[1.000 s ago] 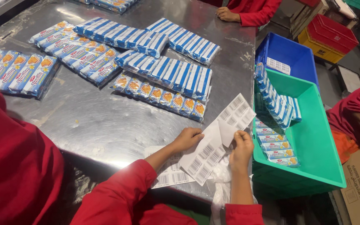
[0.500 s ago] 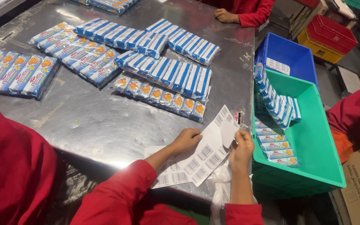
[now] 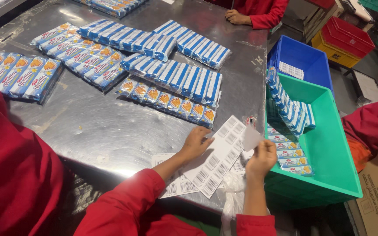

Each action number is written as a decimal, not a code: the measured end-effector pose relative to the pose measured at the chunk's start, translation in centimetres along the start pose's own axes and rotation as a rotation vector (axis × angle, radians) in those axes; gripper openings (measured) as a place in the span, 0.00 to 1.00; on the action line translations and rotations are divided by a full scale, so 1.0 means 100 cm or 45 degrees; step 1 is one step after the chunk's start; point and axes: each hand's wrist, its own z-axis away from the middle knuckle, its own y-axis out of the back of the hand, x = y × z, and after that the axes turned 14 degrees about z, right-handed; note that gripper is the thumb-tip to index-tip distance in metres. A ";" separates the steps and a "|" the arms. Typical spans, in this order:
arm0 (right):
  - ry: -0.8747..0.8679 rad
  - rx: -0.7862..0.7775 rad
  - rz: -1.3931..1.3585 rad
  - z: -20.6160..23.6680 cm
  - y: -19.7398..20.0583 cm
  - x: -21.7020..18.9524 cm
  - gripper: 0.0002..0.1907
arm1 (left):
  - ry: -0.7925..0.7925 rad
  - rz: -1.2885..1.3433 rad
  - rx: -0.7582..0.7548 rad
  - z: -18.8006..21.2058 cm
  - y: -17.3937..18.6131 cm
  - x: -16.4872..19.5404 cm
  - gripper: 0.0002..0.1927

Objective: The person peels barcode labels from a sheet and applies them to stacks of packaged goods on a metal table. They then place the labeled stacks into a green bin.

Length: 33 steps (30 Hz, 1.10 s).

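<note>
1. We see the left hand (image 3: 196, 142) lying flat, fingers spread, pressing on a white barcode label sheet (image 3: 217, 159) that lies slantwise near the front edge of the steel worktop (image 3: 101, 131).
2. The right hand (image 3: 262, 158) is closed, pinching a small white peeled label (image 3: 252, 137) between thumb and fingertips, lifted just above the sheet's right end.
3. A second label sheet (image 3: 176, 185) lies partly under the first, closer to the worktop's edge.
4. Just beyond the left hand runs a row of orange-printed biscuit packs (image 3: 167, 99), overlapping one another; behind it lie rows of blue-and-white striped packs (image 3: 180, 76), and farther left more piles of blue packs with orange pictures (image 3: 79, 52).
5. To the right of the right hand, touching the worktop's side, stands a green crate (image 3: 329, 148) holding striped packs stood on edge and a few flat ones near its front.
6. Behind the green crate is a blue crate (image 3: 305, 59), and farther off a red crate on a yellow one (image 3: 344, 41).
7. Another person's hand in a red sleeve (image 3: 237, 17) rests on the far edge of the worktop.
</note>
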 end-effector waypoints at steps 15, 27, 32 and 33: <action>0.840 -0.517 1.036 0.057 -0.077 -0.070 0.14 | 0.678 1.154 -0.129 -0.009 -0.011 -0.039 0.18; -0.372 -0.491 0.399 0.036 -0.044 0.015 0.06 | 0.618 1.250 -0.295 -0.009 -0.010 -0.019 0.14; -0.548 -0.489 0.310 0.032 -0.042 0.018 0.05 | 0.710 1.282 -0.165 -0.011 -0.012 -0.002 0.11; -0.560 -0.505 0.287 0.032 -0.042 0.018 0.05 | 0.670 1.229 -0.163 -0.011 -0.012 -0.002 0.11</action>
